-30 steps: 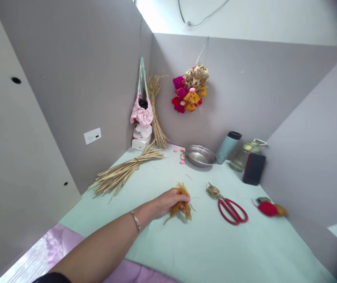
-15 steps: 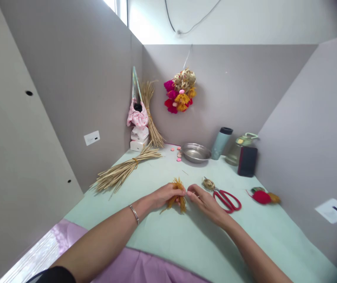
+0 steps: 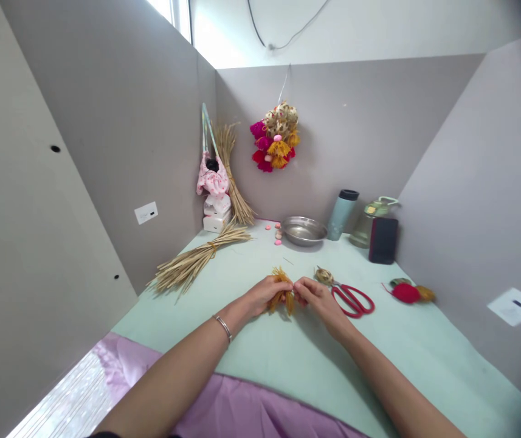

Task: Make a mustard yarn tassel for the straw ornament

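My left hand [image 3: 270, 293] pinches a mustard-yellow yarn tassel [image 3: 281, 302] around its middle, and the loose strands stick out above and below the fingers. Right beside it, my right hand [image 3: 313, 294] has thumb and fingertips pressed together at the tassel's right side. Whatever lies between those fingertips is too small to make out. Close to the right hand, red-handled scissors [image 3: 354, 302] lie on the pale green tabletop [image 3: 251, 347]. A small woven straw ball [image 3: 324, 275] rests by the scissors' blades.
A straw bundle [image 3: 196, 260] lies left. Behind are pink beads [image 3: 278, 242], a steel bowl [image 3: 304, 232], a tumbler [image 3: 343, 215], a green bottle [image 3: 370, 222] and a dark phone [image 3: 383, 241]. Red yarn [image 3: 406, 293] sits right. Tassels and straw balls [image 3: 278, 137] hang on the back wall.
My right hand has closed in on the tassel, its fingertips now pinched together near my left thumb. The left hand keeps its grip. The camera view has shifted slightly.
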### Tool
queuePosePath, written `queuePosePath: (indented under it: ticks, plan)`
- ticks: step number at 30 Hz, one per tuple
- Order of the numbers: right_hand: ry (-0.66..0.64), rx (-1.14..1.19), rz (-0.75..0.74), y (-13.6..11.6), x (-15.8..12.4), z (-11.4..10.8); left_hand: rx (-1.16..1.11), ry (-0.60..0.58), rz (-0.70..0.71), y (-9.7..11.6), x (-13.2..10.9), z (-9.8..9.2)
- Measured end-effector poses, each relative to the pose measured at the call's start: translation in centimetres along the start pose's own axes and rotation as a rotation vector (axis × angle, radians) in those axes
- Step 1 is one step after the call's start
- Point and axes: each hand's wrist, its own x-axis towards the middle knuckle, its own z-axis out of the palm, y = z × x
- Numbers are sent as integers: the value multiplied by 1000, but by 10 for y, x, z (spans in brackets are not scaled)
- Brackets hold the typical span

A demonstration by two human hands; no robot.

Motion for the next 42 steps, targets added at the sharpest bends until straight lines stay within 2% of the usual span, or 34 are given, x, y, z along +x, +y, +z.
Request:
queuePosePath:
  ticks: [3,10,14,17,21,33,37,42]
  plan:
    - [31,38,8,-2,0,-1,0,4,-5,0,-2,1]
    - [91,110,50,-9,-2,1,31,-50,-7,6,-22,-5]
    - [132,126,62,-9,-4,-2,16,-4,29,5,-22,-13]
    - [70,112,63,-7,-6,0,-10,27,58,3,-21,-14]
    - [-52,106,48,-7,-6,9,-29,1,60,1,-21,-11]
    - [-201,117,135,-13,11,9,-75,102,124,5,-21,-7]
    - [-204,116,107,-11,14,11,-79,144,144,4,-20,-11]
    - [-146,126,81,-9,7,9,-59,84,126,0,-19,-12]
